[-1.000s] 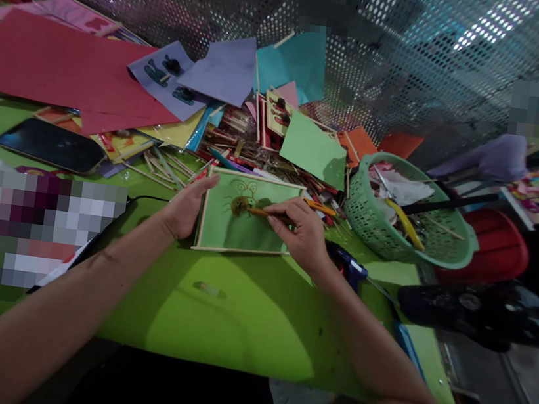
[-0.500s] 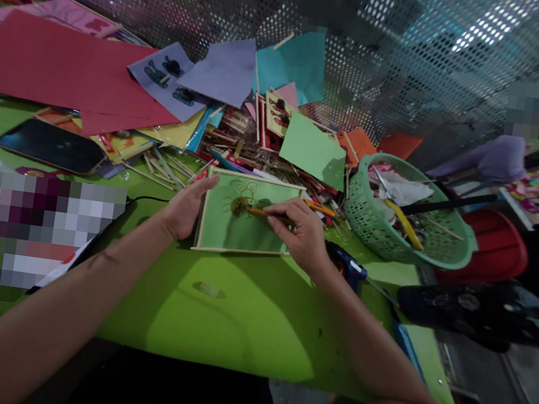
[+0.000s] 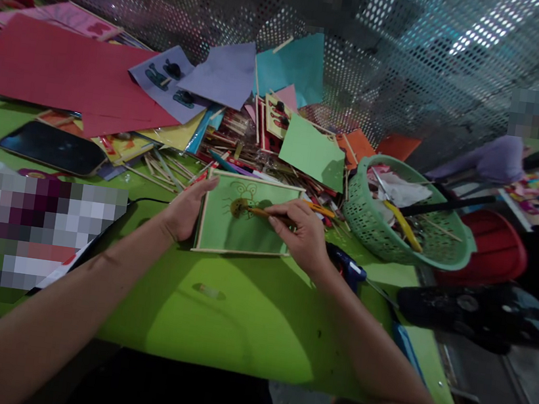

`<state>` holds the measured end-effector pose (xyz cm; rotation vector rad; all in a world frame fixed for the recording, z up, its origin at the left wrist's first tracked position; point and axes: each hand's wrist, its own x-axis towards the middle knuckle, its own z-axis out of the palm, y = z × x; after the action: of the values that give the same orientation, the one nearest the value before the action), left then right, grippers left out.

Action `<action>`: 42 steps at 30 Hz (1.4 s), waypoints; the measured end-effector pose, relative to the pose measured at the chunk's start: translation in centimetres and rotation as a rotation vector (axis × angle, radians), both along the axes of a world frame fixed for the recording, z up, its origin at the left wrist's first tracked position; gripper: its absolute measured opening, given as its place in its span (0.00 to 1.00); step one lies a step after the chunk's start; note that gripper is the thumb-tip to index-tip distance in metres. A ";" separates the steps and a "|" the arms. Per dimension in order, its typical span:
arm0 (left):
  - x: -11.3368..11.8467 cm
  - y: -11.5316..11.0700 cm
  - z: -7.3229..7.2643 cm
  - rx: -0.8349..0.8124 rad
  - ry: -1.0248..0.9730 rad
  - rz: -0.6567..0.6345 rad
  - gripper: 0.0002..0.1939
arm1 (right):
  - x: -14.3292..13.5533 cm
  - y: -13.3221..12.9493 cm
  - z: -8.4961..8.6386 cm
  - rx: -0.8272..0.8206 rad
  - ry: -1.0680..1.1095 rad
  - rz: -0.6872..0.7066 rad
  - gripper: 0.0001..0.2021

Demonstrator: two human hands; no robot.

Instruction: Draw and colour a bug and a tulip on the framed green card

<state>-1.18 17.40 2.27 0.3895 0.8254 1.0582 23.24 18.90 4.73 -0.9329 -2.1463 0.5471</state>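
Pinching brown pen-like tool (image 3: 262, 212) in right hand (image 3: 299, 232) grip, tip at round body of bug drawing (image 3: 237, 208). Left hand (image 3: 186, 209) grip clamped on left edge of stick-bordered green card (image 3: 257, 240), thumb near top corner. Card over middle of green table (image 3: 251, 339); can't tell if resting flat. Blue glue gun (image 3: 352, 270) near right wrist, mesh basket (image 3: 370, 223) farther right.
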 end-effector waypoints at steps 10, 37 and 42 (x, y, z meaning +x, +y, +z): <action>-0.1 0.0 -0.1 0.027 0.003 -0.026 0.28 | 0.1 -0.1 0.1 -0.010 -0.009 0.001 0.07; 0.1 -0.1 0.2 -0.001 0.010 0.024 0.27 | 0.2 0.0 0.3 -0.013 -0.023 0.025 0.07; 0.1 -0.1 0.4 -0.036 0.006 0.017 0.27 | 0.3 -0.1 0.6 -0.014 0.010 0.022 0.07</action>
<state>-1.12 17.25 2.62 0.3563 0.8534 1.0575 23.52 18.84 5.33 -0.9134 -2.1482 0.5772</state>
